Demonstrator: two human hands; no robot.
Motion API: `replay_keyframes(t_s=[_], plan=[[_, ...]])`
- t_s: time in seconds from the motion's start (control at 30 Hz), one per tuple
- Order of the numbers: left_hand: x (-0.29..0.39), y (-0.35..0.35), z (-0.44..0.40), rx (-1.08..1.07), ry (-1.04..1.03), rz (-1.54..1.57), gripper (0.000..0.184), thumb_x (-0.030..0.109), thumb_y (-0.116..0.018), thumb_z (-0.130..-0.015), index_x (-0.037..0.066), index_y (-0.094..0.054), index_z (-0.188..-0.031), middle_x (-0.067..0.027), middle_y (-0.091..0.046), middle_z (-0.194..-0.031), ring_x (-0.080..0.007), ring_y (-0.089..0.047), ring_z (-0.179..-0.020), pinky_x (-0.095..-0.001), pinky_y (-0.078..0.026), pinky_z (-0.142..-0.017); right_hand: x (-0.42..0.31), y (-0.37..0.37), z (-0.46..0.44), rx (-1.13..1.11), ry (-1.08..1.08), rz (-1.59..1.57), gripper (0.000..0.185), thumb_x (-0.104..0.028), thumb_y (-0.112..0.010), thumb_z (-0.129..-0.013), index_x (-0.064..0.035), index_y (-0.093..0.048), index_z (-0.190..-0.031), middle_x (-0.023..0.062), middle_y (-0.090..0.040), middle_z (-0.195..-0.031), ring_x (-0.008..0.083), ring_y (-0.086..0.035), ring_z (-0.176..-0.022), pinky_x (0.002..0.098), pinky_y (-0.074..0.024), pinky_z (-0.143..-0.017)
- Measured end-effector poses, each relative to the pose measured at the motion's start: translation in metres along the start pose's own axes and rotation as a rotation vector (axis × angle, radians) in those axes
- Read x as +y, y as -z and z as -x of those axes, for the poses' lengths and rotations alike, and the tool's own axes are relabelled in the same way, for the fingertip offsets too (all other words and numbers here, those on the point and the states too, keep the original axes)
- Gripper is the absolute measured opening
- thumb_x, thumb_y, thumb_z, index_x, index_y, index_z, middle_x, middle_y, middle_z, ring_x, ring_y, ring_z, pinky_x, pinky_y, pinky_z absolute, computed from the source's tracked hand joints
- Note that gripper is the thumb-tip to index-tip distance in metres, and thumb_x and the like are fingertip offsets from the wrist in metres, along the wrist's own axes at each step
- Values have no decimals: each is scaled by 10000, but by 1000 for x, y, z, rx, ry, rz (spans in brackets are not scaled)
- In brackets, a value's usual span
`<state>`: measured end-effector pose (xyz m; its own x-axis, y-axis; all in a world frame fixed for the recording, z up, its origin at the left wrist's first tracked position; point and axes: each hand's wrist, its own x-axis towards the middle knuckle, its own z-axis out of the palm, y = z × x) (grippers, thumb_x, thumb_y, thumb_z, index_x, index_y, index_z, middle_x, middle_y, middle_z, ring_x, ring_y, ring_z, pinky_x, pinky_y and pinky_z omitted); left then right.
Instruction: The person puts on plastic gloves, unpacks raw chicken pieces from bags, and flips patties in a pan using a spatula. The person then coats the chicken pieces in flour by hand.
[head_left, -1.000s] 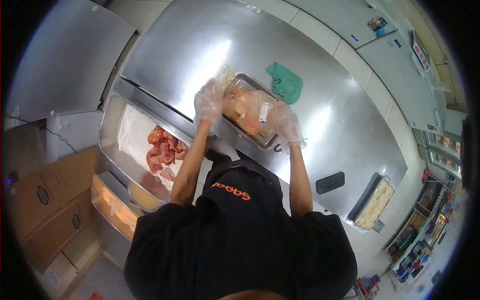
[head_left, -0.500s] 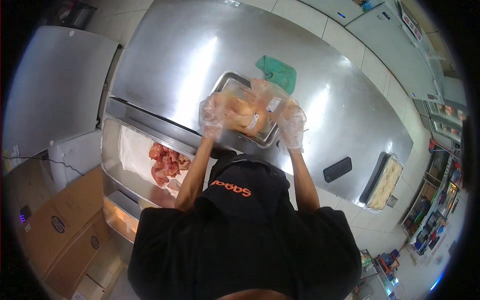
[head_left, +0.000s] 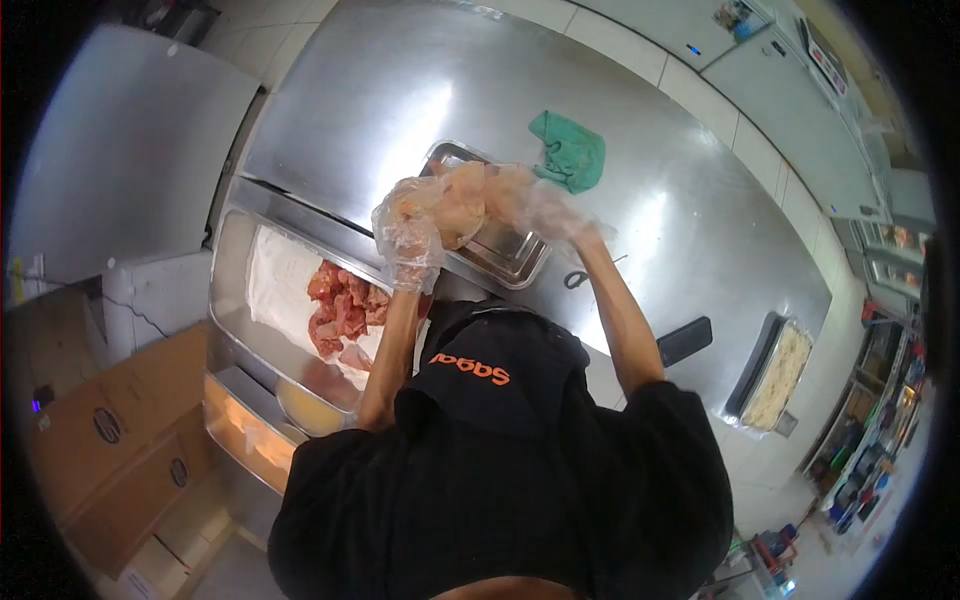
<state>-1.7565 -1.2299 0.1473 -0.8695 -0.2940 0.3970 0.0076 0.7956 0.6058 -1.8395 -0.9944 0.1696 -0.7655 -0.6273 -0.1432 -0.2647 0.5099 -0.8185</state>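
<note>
we're noting red meat point(head_left: 342, 310) at eight o'clock from the tray point(head_left: 510, 252). our left hand point(head_left: 408, 240) is gripping bagged pale meat point(head_left: 462, 203) over the tray's nine o'clock side; our right hand point(head_left: 560, 215) is blurring at three, we aren't making out its grip. green cloth point(head_left: 572, 152) is resting at two.

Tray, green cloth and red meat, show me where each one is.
Tray point(head_left: 509, 244): head view, on its bare floor.
Green cloth point(head_left: 572, 153): head view, middle of its upper face.
Red meat point(head_left: 340, 309): head view, middle of the pile.
</note>
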Motion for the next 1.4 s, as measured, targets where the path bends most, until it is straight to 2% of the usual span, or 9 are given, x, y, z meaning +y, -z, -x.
replay_keyframes(t_s=[0.17,0.5,0.63,0.7,0.77,0.9,1.2,1.27,1.4], plan=[[47,29,-4,-151,88,226,195,124,-576,-830,41,-618,-1001,-128,-622,-992,-276,-581,-953,-344,-506,-807,-56,25,22,185,334,993,380,-153,-585,-859,-68,-539,-1226,123,-584,-1195,292,-537,-1122,375,-439,-963],[62,14,35,307,-6,436,151,44,-656,-738,99,-649,-878,-78,-633,-918,-297,-589,-918,-401,-461,-829,-41,0,-35,-233,713,704,517,-290,-650,-820,-160,-526,-1305,123,-591,-1224,266,-539,-1173,398,-388,-1045],[42,-14,70,42,231,949,353,99,-622,-868,65,-549,-1211,-99,-584,-1166,-243,-547,-1109,-381,-441,-970,-45,-19,-55,-395,765,451,484,-290,-645,-834,-137,-544,-1281,118,-603,-1201,282,-572,-1107,372,-442,-981],[31,-31,83,79,477,2066,405,143,-551,-938,48,-456,-1320,-109,-541,-1243,-229,-529,-1146,-371,-431,-1003,-49,-28,-56,-429,725,487,471,-286,-642,-837,-129,-546,-1271,119,-603,-1195,282,-571,-1103,372,-439,-982],[10,-45,95,-40,319,1389,502,47,-568,-913,48,-390,-1382,-95,-482,-1351,-189,-486,-1213,-315,-390,-1063,-50,-38,-55,-457,658,531,458,-281,-639,-840,-121,-548,-1260,120,-603,-1189,283,-571,-1098,372,-436,-984],[11,-62,92,-38,217,2225,527,68,-563,-922,52,-348,-1403,-98,-463,-1356,-185,-480,-1217,-306,-388,-1063,-56,-50,-56,-516,522,579,434,-272,-633,-846,-106,-552,-1239,122,-603,-1177,283,-570,-1090,373,-429,-987],[7,-56,84,231,-74,531,561,121,-580,-920,50,-326,-1415,-102,-457,-1363,-190,-453,-1242,-317,-340,-1095,-62,-40,-45,-604,232,690,363,-245,-622,-852,-74,-574,-1168,127,-612,-1125,286,-572,-1061,378,-416,-994],[4,-89,83,53,166,1966,471,146,-471,-980,63,-323,-1420,-93,-437,-1384,-192,-416,-1283,-316,-304,-1126,-59,-36,-35,-551,241,766,291,-215,-625,-832,-71,-616,-1085,132,-637,-1042,293,-584,-1027,391,-414,-997],[40,-41,76,58,210,1903,546,139,-634,-889,49,-393,-1371,-113,-473,-1332,-223,-454,-1244,-335,-344,-1093,-24,-20,-31,-614,522,1101,312,-223,-669,-793,-66,-613,-1056,154,-637,-1031,340,-615,-944,411,-503,-808]])
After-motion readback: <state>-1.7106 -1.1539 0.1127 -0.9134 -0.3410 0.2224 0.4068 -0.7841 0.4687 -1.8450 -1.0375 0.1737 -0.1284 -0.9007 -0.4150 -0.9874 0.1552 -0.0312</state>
